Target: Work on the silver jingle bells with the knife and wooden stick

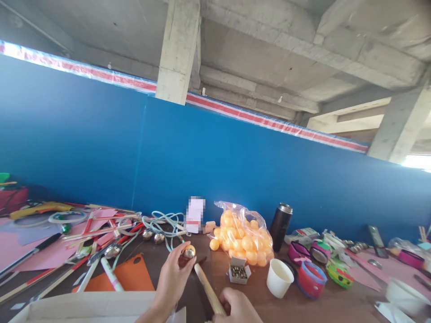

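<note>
My left hand [175, 273] pinches a small shiny silver ball [189, 252] with an orange-gold edge between thumb and fingers, held up above the table. My right hand [237, 307], low in the view, is closed around a pale wooden stick [209, 289] that slants up toward the left hand. By the stick's far end shows a dark piece; whether it is joined to the stick I cannot tell. The stick's near end is hidden by the hand. Right of the stick stands an open little box [239, 272] of small gold-coloured metal pieces.
A clear bag of orange balls [240, 237] lies behind the box, with a loose orange ball [214, 244] beside it. A white paper cup [280, 278] and black flask [282, 224] stand rightward. Sticks, cords and an orange sheet [134, 276] clutter the left; a blue partition [215, 157] rises behind.
</note>
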Available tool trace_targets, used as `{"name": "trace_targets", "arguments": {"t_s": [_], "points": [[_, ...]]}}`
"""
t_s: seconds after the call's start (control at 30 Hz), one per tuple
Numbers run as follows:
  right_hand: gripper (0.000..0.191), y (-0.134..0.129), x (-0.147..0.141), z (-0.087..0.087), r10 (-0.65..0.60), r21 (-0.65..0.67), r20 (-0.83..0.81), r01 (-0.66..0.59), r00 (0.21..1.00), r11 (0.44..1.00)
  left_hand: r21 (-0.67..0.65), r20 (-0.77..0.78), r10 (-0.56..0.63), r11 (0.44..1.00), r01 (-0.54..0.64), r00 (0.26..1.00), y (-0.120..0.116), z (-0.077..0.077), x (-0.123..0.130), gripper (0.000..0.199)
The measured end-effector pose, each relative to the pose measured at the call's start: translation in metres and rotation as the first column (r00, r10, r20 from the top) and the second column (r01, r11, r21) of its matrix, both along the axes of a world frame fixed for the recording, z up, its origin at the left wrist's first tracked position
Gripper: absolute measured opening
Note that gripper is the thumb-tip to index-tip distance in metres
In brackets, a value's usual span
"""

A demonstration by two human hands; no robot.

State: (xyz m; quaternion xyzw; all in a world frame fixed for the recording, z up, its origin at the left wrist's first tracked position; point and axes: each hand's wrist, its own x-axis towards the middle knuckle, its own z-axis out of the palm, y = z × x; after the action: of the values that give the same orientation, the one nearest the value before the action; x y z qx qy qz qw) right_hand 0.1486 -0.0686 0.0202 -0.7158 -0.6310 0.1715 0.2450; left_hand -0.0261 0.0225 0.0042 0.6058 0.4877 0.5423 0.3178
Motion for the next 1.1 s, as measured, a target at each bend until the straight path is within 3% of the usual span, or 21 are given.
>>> {"name": "trace_targets", "arguments": {"t_s": [0.13, 0.27, 0.4, 0.57, 0.73, 0.9, 1.1], "points": [[0.014, 0.007, 0.002, 0.002, 0.073, 0.138, -0.178, -0.048, 0.981, 0.989, -0.066, -0.028, 0.081, 0.994, -0.083, 0.996, 0.008, -0.004, -0.005, 0.043], [0.011, 0.004, 0.001, 0.011, 0.158, 0.193, -0.349, -0.094, 0.924, 0.977, -0.121, -0.011, 0.074, 0.99, -0.074, 0.997, 0.014, -0.012, -0.004, 0.044], [0.018, 0.0, 0.0, 0.013, 0.24, 0.23, -0.238, -0.186, 0.941, 0.955, -0.11, -0.019, 0.078, 0.991, -0.079, 0.997, 0.016, -0.013, -0.003, 0.042], [0.023, 0.003, 0.001, 0.002, 0.23, 0.233, -0.09, -0.204, 0.969, 0.951, -0.179, 0.008, 0.081, 0.981, -0.078, 0.997, 0.013, -0.007, -0.004, 0.044], [0.021, 0.002, 0.002, 0.0, 0.221, 0.251, -0.075, -0.196, 0.972, 0.948, -0.131, -0.035, 0.103, 0.986, -0.107, 0.994, 0.011, -0.007, -0.004, 0.043], [0.024, 0.0, 0.001, 0.004, 0.242, 0.214, -0.023, -0.232, 0.97, 0.949, -0.174, -0.015, 0.086, 0.981, -0.087, 0.996, 0.013, -0.009, -0.003, 0.042], [0.018, 0.001, 0.001, 0.008, 0.188, 0.252, -0.016, -0.178, 0.982, 0.951, -0.103, -0.05, 0.088, 0.99, -0.092, 0.995, 0.008, -0.005, -0.003, 0.04]]}}
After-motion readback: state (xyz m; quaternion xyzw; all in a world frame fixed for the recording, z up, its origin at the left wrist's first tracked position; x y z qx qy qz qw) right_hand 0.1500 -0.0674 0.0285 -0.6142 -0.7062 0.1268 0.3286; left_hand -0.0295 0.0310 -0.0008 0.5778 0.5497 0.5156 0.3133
